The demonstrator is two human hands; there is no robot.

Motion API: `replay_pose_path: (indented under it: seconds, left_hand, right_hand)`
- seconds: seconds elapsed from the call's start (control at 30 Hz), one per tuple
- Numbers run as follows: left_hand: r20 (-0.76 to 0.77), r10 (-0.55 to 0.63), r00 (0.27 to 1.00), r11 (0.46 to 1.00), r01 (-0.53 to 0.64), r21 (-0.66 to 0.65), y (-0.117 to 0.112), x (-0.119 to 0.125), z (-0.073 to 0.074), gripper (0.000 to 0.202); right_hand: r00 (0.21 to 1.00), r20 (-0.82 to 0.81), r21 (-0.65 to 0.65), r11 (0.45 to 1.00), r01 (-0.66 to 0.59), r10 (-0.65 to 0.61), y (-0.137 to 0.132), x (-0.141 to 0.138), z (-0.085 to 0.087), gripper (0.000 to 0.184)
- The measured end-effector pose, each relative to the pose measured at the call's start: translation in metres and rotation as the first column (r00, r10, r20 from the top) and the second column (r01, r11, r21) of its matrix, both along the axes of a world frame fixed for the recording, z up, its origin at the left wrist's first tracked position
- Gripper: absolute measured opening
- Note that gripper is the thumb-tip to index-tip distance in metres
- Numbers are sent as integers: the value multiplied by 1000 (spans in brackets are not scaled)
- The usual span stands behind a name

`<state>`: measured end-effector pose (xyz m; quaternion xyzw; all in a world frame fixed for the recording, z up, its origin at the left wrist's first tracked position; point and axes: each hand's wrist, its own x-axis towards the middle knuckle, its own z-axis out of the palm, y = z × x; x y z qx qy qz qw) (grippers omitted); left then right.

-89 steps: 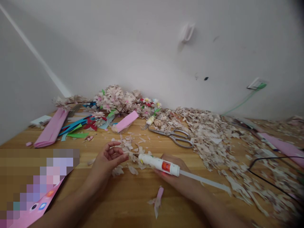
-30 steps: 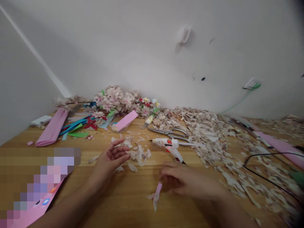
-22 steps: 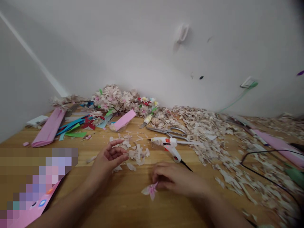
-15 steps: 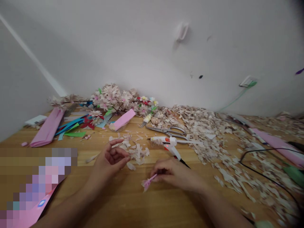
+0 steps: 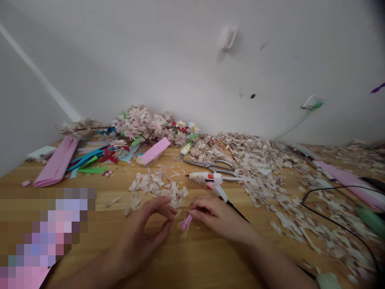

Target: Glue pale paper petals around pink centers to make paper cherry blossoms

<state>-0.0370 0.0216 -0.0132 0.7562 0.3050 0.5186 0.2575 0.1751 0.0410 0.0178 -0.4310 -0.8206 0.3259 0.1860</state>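
My right hand (image 5: pixel 213 216) pinches a small pink paper flower (image 5: pixel 187 222) by its stem end, the head tilting down to the left with a few pale pieces around it. Close beside it, my left hand (image 5: pixel 150 230) has its thumb and forefinger curled together. A pale papery petal (image 5: pixel 178 211) shows faintly at those fingertips, blurred by motion. Just beyond both hands lies a loose heap of similar petals (image 5: pixel 155 182). A white glue gun (image 5: pixel 207 178) rests behind my right hand, its cord running to the right under my forearm.
Scissors (image 5: pixel 210 164) lie behind the glue gun, near garlic bulbs (image 5: pixel 197 151). Dry papery skins (image 5: pixel 255 160) spread over the right side. Blossom branches (image 5: pixel 141 122), folded pink paper (image 5: pixel 57 162) and coloured strips (image 5: pixel 90 158) sit at back left. A black cable (image 5: pixel 333 190) loops at right.
My left hand has moved right and nearer, from the petal heap to beside the pink flower. My right hand has raised the flower slightly and turned it more downward.
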Motion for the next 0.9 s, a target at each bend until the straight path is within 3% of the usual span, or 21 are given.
replay_pose_path:
  seconds: [0.17, 0.37, 0.6, 0.9]
  left_hand:
    - [-170, -28, 985, 999, 34, 32, -7, 1, 9, 56]
    - [-244, -95, 965, 995, 86, -46, -6, 3, 17, 40]
    - [-244, -142, 959, 985, 112, -133, -5, 3, 17, 24]
    - [-260, -211, 942, 967, 164, -193, -6, 1, 12, 28]
  right_hand:
    - [1000, -12, 3, 1000, -19, 19, 0, -4, 2, 17]
    - [999, -21, 10, 1000, -27, 27, 0, -3, 2, 17]
    - [999, -25, 29, 999, -37, 37, -1, -2, 1, 15]
    - [999, -26, -11, 1000, -29, 29, -1, -2, 1, 15]
